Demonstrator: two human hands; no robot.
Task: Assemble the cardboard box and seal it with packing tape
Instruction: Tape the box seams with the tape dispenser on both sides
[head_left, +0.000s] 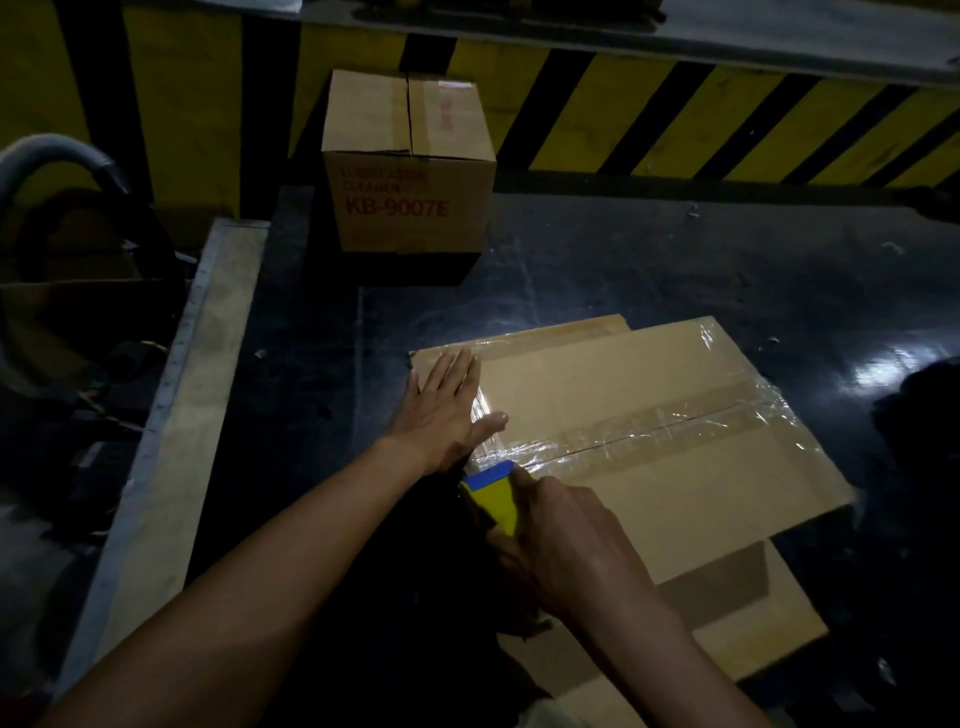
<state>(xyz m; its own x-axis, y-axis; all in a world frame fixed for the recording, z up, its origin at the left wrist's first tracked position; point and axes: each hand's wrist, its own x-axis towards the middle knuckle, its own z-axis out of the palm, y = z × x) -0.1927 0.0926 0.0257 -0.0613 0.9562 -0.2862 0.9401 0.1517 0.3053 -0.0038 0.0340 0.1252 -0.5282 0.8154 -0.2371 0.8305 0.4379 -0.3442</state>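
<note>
A brown cardboard box stands on the dark floor in front of me, its top flaps closed. A strip of clear packing tape runs along the centre seam from the far right edge to the near left edge. My left hand lies flat, fingers spread, on the box's left end beside the tape. My right hand grips a yellow and blue tape dispenser at the near left end of the seam, where the tape meets the box edge.
A sealed cardboard box printed KB-9007E stands at the back on a dark block. A pale board lies along the left. Yellow and black striped barriers line the back. Another cardboard flap sticks out below the box at the right.
</note>
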